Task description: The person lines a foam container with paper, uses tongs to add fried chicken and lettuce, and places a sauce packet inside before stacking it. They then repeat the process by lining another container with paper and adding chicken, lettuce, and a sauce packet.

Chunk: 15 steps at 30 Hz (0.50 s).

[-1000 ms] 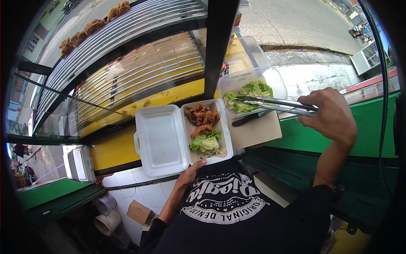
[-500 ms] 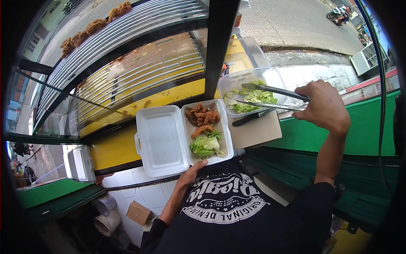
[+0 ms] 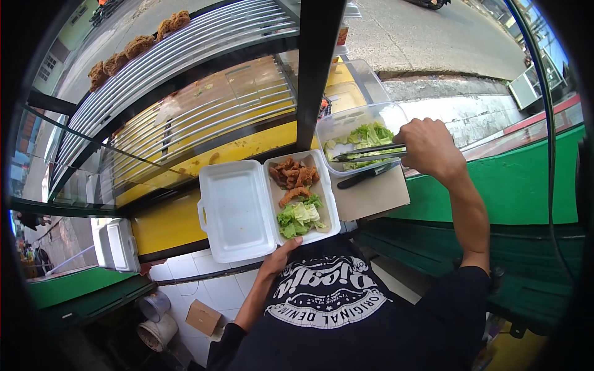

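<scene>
My right hand (image 3: 431,148) grips metal tongs (image 3: 371,153), their arms close together over a clear plastic tub (image 3: 323,131) of cut lettuce (image 3: 371,136). My left hand (image 3: 283,255) holds the near edge of an open white foam box (image 3: 332,217), thumb over the rim. In its right half lie brown fried pieces (image 3: 294,174) at the far end and a heap of lettuce (image 3: 299,217) at the near end. The box's lid (image 3: 238,207) lies folded out to the left. A black-handled knife (image 3: 365,177) rests beside the tub on a piece of cardboard (image 3: 374,198).
At left stands a glass-sided case with a slatted metal rack (image 3: 185,62) bearing several fried pieces (image 3: 139,46). Its black post (image 3: 315,80) rises behind the box. Another foam box (image 3: 117,244) sits far left. A green wall (image 3: 526,179) runs along the right.
My right hand has moved left and toward me, and the tongs' arms have come closer together, low in the tub. My left hand stays at the foam box.
</scene>
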Motion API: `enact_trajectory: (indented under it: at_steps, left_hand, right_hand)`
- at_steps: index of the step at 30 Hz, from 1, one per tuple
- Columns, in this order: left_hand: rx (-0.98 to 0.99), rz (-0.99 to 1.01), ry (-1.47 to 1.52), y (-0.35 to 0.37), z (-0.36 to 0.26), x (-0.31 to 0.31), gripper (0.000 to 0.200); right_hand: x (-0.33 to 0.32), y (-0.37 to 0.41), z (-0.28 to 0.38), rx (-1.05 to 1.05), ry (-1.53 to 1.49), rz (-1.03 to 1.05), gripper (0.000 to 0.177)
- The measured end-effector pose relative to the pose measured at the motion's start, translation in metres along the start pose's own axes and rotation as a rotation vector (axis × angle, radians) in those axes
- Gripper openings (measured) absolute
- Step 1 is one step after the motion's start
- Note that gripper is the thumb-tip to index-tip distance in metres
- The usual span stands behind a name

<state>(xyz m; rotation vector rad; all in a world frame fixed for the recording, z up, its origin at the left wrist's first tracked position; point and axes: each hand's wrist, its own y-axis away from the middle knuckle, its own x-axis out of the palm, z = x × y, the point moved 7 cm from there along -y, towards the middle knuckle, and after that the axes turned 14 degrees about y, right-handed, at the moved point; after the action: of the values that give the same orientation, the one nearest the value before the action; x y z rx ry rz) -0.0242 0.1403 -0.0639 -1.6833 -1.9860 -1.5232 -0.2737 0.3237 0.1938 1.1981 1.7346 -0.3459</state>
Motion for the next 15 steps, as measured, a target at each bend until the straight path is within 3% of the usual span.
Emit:
enact_trajectory:
  at_steps: [6,10,12,14,15]
  left_hand:
    - [0.041,-0.014,-0.001,-0.001,0.000,-0.005,0.063]
    - [0.079,-0.014,-0.017,-0.004,-0.001,-0.006,0.062]
    - [0.081,-0.026,-0.012,-0.004,-0.001,-0.009,0.061]
    - [0.026,-0.039,-0.009,-0.007,0.005,-0.015,0.058]
    - [0.031,-0.040,-0.005,-0.007,0.003,-0.016,0.058]
  right_hand:
    - [-0.055,0.054,-0.026,0.005,-0.242,-0.020,0.026]
    - [-0.056,0.066,-0.003,-0.169,-0.366,0.023,0.032]
    - [-0.057,0.067,0.014,-0.321,-0.428,-0.151,0.039]
    - [-0.064,0.069,0.008,-0.306,-0.425,-0.136,0.042]
    - [-0.068,0.068,-0.005,-0.170,-0.392,-0.052,0.040]
